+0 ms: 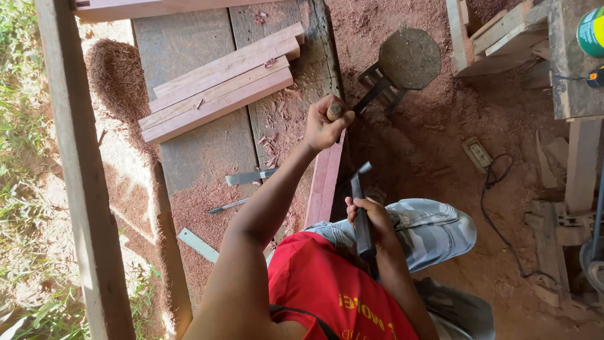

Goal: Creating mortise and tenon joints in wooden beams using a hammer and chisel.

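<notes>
My left hand (322, 124) is closed around the wooden handle of a chisel (335, 111), held at the top end of a narrow reddish wood strip (324, 184) that lies along the right edge of the plank workbench (201, 151). My right hand (372, 217) grips the dark handle of a hammer (361, 189), whose metal head sits a short way below and to the right of the chisel. Both hands are above my lap, where jeans and a red shirt show.
Several reddish boards (220, 82) are stacked at the back of the bench. A flat metal blade (249, 177), a thin tool (226, 206) and a metal ruler (197, 244) lie nearby. An octagonal stool (409, 58), a power strip (477, 153) with cable and sawdust cover the ground.
</notes>
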